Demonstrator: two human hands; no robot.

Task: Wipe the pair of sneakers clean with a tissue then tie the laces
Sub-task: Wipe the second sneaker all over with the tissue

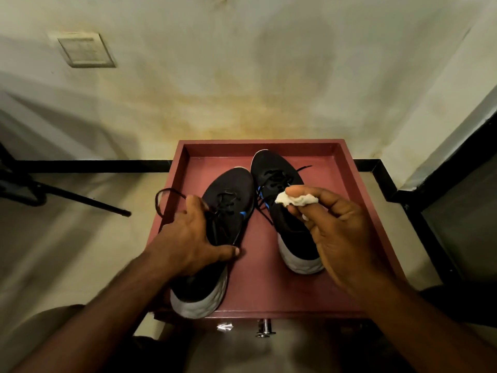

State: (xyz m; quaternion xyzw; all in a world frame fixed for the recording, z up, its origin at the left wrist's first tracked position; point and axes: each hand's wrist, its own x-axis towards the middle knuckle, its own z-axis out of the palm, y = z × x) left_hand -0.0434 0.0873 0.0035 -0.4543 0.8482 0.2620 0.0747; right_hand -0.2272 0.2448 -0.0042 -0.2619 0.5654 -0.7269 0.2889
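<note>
Your right hand [347,238], right of centre in the frame, pinches a crumpled white tissue [295,199] between thumb and curled fingertips, holding it just above the black mesh sneaker with blue accents and a white sole [279,184] on the right. Your left hand [188,243], lower left of centre, grasps the matching black sneaker with a white sole [228,200] across its opening, fingers over the far side, thumb on the near side. A loose black lace [161,200] loops out past the fingers to the left. Both sneakers sit toes upward in the frame inside a reddish-brown raised-rim tray [347,168], their toes nearly touching. Beyond lies the beige floor [67,251].
</note>
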